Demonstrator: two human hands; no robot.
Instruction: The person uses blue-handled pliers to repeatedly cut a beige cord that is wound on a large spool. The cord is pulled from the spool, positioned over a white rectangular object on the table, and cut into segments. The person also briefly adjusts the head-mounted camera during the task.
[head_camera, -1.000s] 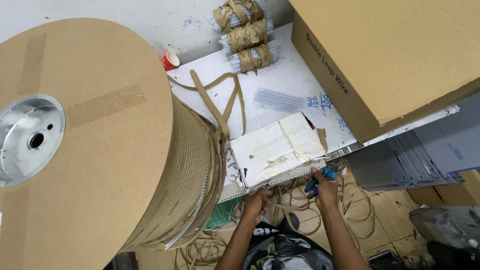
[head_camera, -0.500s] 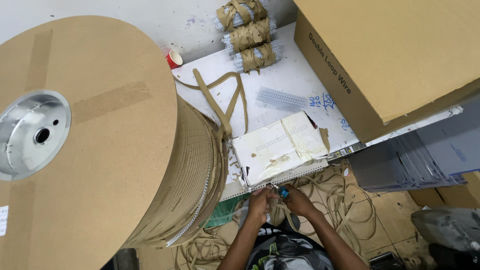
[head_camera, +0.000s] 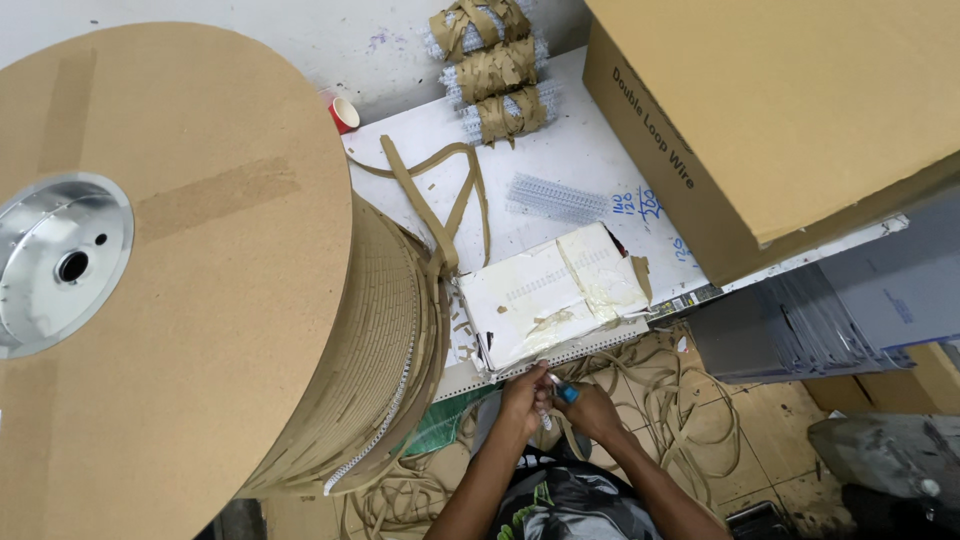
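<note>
My left hand (head_camera: 525, 395) and my right hand (head_camera: 592, 412) meet just below the front edge of the white table (head_camera: 570, 160). The left hand pinches the end of a white looped wire strip (head_camera: 600, 347) that lies along that edge. The right hand grips a small blue-handled cutter (head_camera: 566, 393), its tip against the strip beside the left fingers. Just above the hands sits a worn white box (head_camera: 550, 290) patched with tape. A huge cardboard spool (head_camera: 180, 300) wound with wire and brown paper fills the left.
A big cardboard carton (head_camera: 780, 110) stands on the table at the right. Paper-wrapped wire bundles (head_camera: 495, 70), a red cup (head_camera: 343, 114) and a loose wire piece (head_camera: 555, 197) lie further back. Brown paper strips (head_camera: 690, 400) tangle on the floor beside a grey stack (head_camera: 800, 330).
My right hand with the blue cutter has moved left along the table edge to meet my left hand. The left hand has stayed at the strip.
</note>
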